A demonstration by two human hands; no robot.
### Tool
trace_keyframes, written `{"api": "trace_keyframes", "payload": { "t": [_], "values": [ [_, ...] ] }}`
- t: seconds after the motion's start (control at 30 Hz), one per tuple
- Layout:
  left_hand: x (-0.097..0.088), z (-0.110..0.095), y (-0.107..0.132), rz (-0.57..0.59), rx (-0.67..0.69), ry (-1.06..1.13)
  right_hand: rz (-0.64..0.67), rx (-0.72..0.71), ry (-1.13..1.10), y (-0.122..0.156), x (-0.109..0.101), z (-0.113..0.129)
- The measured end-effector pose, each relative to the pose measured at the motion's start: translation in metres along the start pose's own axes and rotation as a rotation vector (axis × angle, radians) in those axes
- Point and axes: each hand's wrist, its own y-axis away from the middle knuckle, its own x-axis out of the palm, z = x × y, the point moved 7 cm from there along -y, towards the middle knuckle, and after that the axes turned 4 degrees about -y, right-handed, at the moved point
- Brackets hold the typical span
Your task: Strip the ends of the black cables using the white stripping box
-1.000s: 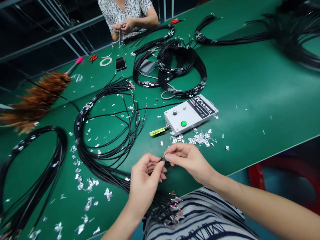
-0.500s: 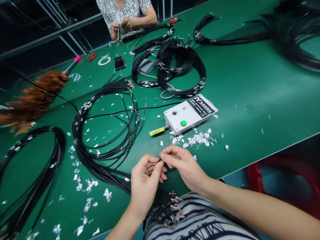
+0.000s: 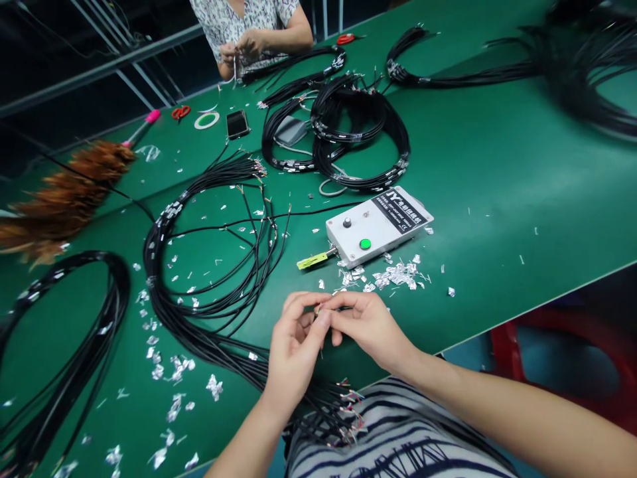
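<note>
One thin cable end point(image 3: 319, 310) is gripped where the fingertips of the left hand point(image 3: 293, 348) and right hand point(image 3: 368, 325) meet, neither hand nearer, its long axis mostly hidden by the fingers, over the tabletop point(image 3: 478, 265) on the person's side of the grey box point(image 3: 354, 234).

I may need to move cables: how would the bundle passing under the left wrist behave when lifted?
The bundle would probably sag, since it lies in a wide curve. It may feel heavy, with many cables packed together. Its splayed wire ends might snag.
</note>
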Motion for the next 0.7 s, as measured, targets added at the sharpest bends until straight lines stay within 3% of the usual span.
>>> {"api": "trace_keyframes", "payload": {
  "t": [0.13, 0.27, 0.43, 0.57, 0.7],
  "values": [
    [-0.002, 0.003, -0.001, -0.106, -0.021, 0.074, 0.013, -0.005, 0.052, 0.002, -0.002, 0.003],
    [-0.005, 0.005, 0.004, -0.193, -0.051, 0.058, 0.042, -0.154, 0.218, 0.005, -0.001, 0.016],
    [-0.009, 0.002, 0.006, -0.227, 0.011, -0.118, 0.017, -0.438, 0.637, 0.009, -0.005, 0.032],
    [-0.015, 0.012, 0.001, -0.237, -0.016, -0.053, 0.037, -0.667, 0.966, 0.013, -0.006, 0.046],
    [-0.016, 0.016, -0.003, -0.199, -0.032, -0.026, 0.106, -0.832, 1.397, 0.015, 0.009, 0.054]
  ]
}}
